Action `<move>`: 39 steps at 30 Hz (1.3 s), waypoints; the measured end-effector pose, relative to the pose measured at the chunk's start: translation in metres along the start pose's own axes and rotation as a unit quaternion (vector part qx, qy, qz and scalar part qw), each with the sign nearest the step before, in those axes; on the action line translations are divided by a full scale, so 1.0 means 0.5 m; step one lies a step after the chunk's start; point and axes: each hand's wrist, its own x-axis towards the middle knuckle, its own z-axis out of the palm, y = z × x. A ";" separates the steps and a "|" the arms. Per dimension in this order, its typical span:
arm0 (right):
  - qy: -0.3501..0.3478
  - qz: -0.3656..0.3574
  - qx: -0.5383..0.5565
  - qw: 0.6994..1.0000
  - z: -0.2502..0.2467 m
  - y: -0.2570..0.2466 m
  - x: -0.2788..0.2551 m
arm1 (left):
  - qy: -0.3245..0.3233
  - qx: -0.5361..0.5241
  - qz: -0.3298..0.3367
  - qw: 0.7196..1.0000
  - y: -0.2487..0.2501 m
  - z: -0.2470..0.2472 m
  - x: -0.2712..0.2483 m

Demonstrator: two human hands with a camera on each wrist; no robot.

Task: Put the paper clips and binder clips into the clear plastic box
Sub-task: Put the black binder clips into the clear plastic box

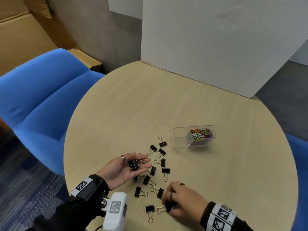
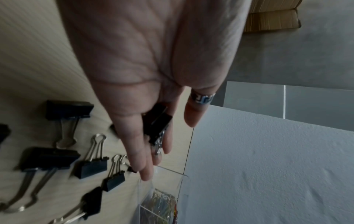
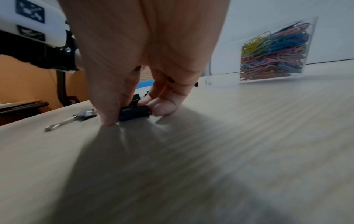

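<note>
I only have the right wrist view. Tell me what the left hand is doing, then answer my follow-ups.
Observer: The left hand is held palm up above the round beige wooden table, with black metal binder clips lying on its fingers.
Operator: Report how many loose clips are left.
Observer: About a dozen black binder clips lie on the table between the hands.
Operator: Check the box's other end.
Observer: The clear plastic box holds coloured paper clips only in its right half; its left half looks empty.
</note>
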 end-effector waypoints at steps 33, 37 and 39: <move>0.298 0.175 -0.039 0.937 -0.286 0.137 0.016 | -0.013 -0.016 -0.058 0.998 -0.019 0.211 0.120; 0.190 0.203 -0.073 0.958 -0.298 0.171 0.044 | -0.003 -0.024 -0.045 0.999 0.002 0.241 0.146; 0.180 0.200 -0.073 0.960 -0.301 0.177 0.051 | 0.008 -0.032 -0.039 0.999 0.006 0.248 0.158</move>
